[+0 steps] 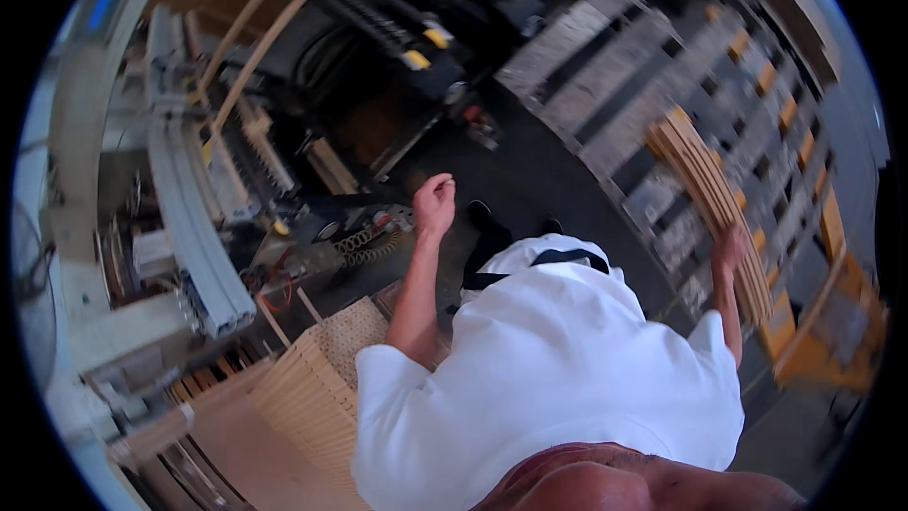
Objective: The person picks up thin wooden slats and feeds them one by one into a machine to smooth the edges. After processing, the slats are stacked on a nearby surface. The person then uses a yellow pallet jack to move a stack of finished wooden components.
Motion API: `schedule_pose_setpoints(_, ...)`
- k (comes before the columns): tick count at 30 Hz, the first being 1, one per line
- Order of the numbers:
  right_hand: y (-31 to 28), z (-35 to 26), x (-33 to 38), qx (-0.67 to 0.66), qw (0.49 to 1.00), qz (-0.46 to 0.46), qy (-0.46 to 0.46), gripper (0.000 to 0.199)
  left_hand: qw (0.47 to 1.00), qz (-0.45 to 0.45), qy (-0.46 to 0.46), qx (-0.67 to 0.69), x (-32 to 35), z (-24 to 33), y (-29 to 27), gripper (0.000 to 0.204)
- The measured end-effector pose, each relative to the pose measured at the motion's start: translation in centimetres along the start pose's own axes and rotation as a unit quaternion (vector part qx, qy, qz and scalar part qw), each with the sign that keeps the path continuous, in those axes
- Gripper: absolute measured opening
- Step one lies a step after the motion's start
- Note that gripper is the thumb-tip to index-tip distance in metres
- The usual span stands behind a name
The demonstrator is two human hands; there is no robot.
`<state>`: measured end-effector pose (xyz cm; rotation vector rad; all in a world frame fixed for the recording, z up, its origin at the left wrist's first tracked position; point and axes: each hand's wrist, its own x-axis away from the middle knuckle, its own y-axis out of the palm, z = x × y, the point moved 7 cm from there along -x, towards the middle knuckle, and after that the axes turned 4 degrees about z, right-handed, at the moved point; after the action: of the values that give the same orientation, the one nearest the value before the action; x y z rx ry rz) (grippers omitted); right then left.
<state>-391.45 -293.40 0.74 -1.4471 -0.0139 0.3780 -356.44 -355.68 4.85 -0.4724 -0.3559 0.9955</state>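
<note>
Looking down over my white shirt [558,360], I see a strip of dark floor [530,180] running ahead between clutter on both sides. On the left stand a grey machine rail [189,227] and a stack of thin wooden panels [312,397] just beside my left elbow; on the right, grey pallets [662,85] bend away toward the rim. My feet [511,222] stand on the open strip.

The bundle of curved wooden slats [709,199] is at my right, over the pallets, rising up and away from my right hand [730,248]. That hand is closed around the bundle's lower part. My left hand [435,203] is raised in front, fingers curled into a loose fist, holding nothing and well apart from the slats.
</note>
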Motion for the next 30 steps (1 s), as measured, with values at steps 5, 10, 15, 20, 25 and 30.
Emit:
schedule_pose_setpoints(5,-7.0,-8.1,-4.3,-0.014,0.998,-0.001,-0.063,0.031,0.989,0.088,0.076,-0.09,-10.7,-1.2,-8.9,0.021)
schedule_pose_setpoints(10,-13.2,-17.5,-8.1,-0.168,0.982,0.035,-0.079,0.032,0.947,0.183,0.122,-0.233,-27.8,-1.2,-19.0,0.037)
schedule_pose_setpoints(15,-24.4,-35.9,-8.9,-0.305,0.929,0.017,-0.21,0.041,0.903,0.228,0.088,-0.353,-41.0,1.7,-27.9,0.057)
schedule_pose_setpoints(20,-33.0,-51.4,-9.4,-0.314,0.906,-0.053,-0.28,0.047,0.883,0.185,0.041,-0.429,-48.2,0.3,-30.1,0.068)
schedule_pose_setpoints(25,-37.4,-63.7,-12.5,-0.309,0.852,-0.037,-0.42,0.047,0.901,0.1,0.097,-0.411,-46.3,1.1,-28.9,0.036)
schedule_pose_setpoints(30,-37.9,-78.1,-15.4,-0.29,0.777,-0.026,-0.558,0.05,0.957,0.008,0.149,-0.248,-35.2,3.5,-22.1,0.032)
